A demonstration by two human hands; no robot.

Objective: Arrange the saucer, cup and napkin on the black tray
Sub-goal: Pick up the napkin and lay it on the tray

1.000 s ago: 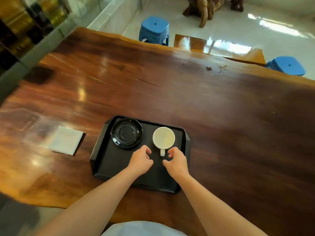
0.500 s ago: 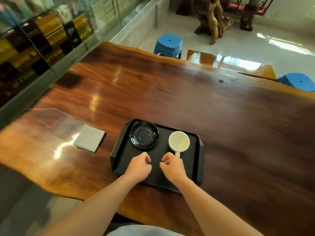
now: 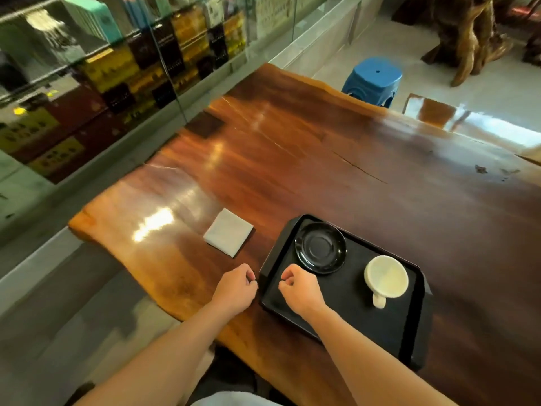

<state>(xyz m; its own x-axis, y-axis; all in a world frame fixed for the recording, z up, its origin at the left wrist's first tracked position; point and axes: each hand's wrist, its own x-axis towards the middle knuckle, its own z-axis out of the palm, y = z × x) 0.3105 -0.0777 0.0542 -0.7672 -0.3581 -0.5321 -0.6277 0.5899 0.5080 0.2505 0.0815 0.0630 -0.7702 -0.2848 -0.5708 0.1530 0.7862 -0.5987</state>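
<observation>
A black tray (image 3: 345, 310) lies on the dark wooden table (image 3: 366, 177) near its front edge. A glossy black saucer (image 3: 320, 247) sits in the tray's far left corner. To the saucer's right a white cup (image 3: 385, 280) stands upright on the tray, handle toward me. A folded white napkin (image 3: 228, 236) lies on the table left of the tray. My left hand (image 3: 235, 290) hovers over the table just left of the tray, fingers curled, holding nothing. My right hand (image 3: 301, 288) is over the tray's near left part, in front of the saucer, also curled and empty.
A glass display case (image 3: 96, 68) with boxes runs along the table's left side. A blue stool (image 3: 373, 79) stands beyond the far edge, with a carved wooden root piece (image 3: 468, 33) on the floor behind it. A smaller wooden surface (image 3: 456, 121) lies at the far right.
Both hands have pulled back from the cup and shifted left; the left hand now hangs off the tray. My view has swung left, so tray and napkin appear further right.
</observation>
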